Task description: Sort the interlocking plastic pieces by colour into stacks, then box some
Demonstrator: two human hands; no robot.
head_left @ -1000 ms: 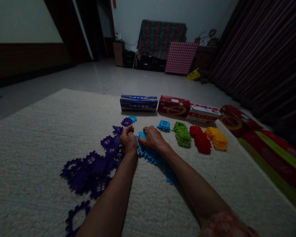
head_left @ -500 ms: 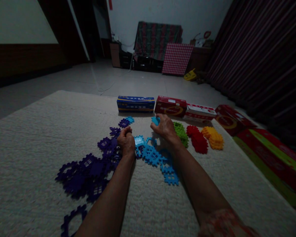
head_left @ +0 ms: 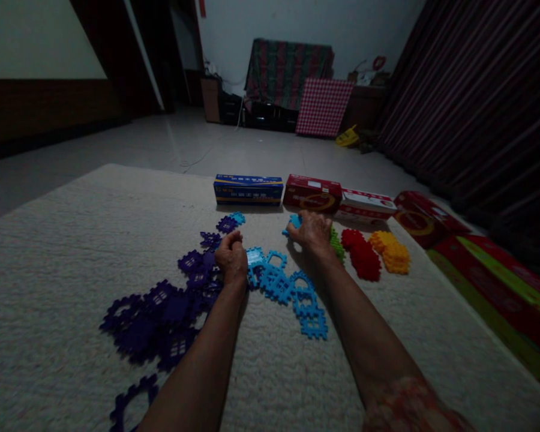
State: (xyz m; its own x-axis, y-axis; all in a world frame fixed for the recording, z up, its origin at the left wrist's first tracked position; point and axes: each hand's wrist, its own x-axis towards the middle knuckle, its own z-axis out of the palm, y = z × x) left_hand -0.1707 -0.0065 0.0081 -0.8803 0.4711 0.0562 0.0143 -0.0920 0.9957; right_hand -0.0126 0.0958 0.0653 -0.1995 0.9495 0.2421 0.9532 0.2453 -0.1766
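Note:
My right hand (head_left: 315,233) has its fingers closed on a light blue interlocking building tile (head_left: 294,222), just in front of the boxes. My left hand (head_left: 232,258) is closed, its fingers curled in, between the purple tiles and the blue ones; whether anything is inside it is hidden. Loose light blue tiles (head_left: 276,284) with toothed edges lie in an overlapping trail between my forearms. To the left spreads a heap of dark purple tiles (head_left: 175,307). Green tiles (head_left: 336,245) are partly covered by my right hand.
Red tiles (head_left: 361,255) and yellow tiles (head_left: 390,252) lie stacked at the right. A blue box (head_left: 248,191), a red box (head_left: 312,193) and a white-and-red box (head_left: 365,206) line the far side of the cream mat (head_left: 72,240). More boxes stand along the right edge.
My right hand has moved a little to the right with the light blue tile, uncovering more blue tiles and covering more of the green ones. My left hand has barely moved.

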